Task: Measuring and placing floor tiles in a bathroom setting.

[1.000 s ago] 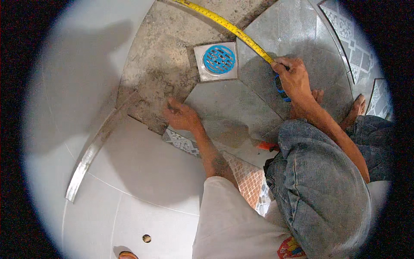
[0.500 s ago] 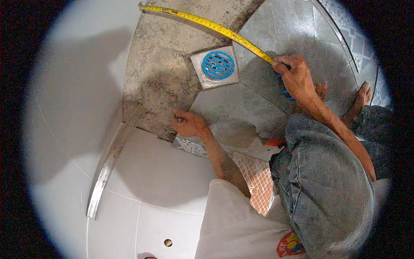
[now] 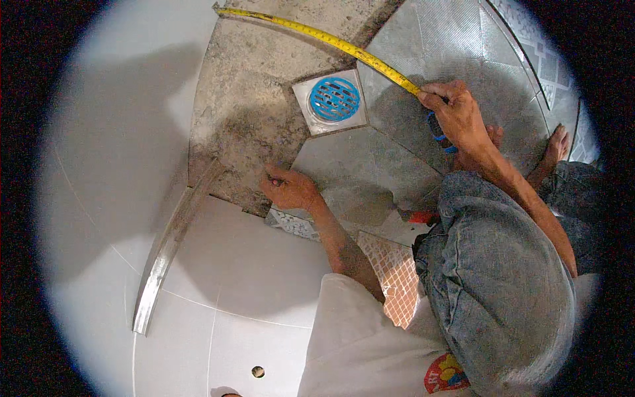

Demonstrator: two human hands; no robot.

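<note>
Your right hand (image 3: 456, 116) is closed in a firm pinch, thumb against fingers, on a yellow steel measuring-tape blade (image 3: 331, 41), which runs up and leftward from that grip across a rough grey-brown cement bed (image 3: 254, 79). The blade's far end meets the edge of a smooth pale tiled surface (image 3: 126, 152), probably to butt the hook there, and the pinch seems meant to keep the span steady and mark a point along it. A blue tape case (image 3: 433, 124), partly hidden, sits just beneath the pinch, so the blade likely feeds out from there. Your left hand (image 3: 291, 188), below and left of the right grip, is loosely curled over the edge of the cement, perhaps for balance; whether its fingers pinch something small you cannot tell from here. Counting: one blade and one case; one square metal drain with a round blue slotted grate (image 3: 335, 99), lying between your two hands and left of the right one; one long shiny metal strip (image 3: 155, 284), left of the left hand; one orange-red object (image 3: 423, 217), below the right grip near your knee.
</note>
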